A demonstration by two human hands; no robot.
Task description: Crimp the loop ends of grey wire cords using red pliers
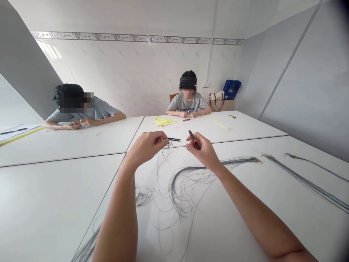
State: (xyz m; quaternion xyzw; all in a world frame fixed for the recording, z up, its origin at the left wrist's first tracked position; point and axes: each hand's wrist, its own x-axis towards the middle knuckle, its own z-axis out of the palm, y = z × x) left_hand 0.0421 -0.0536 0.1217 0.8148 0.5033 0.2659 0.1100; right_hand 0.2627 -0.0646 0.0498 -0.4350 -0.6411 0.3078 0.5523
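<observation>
My left hand [148, 145] is raised above the white table [245, 203], fingers pinched on a thin dark wire [174, 139] whose black end sticks out to the right. Loose grey strands hang down from that pinch. My right hand [203, 149] is closed around a small black and red tool [194, 140], its tip pointing up and left toward the wire end. The two hands are a short gap apart. Below them a loop of thin grey wires [185, 182] lies spread on the table.
More grey wire bundles [305, 180] lie at the right and near the bottom left edge. Two other people sit at the far tables, one at the left, one in the middle with yellow strands [163, 122]. Bags [231, 89] stand in the back corner.
</observation>
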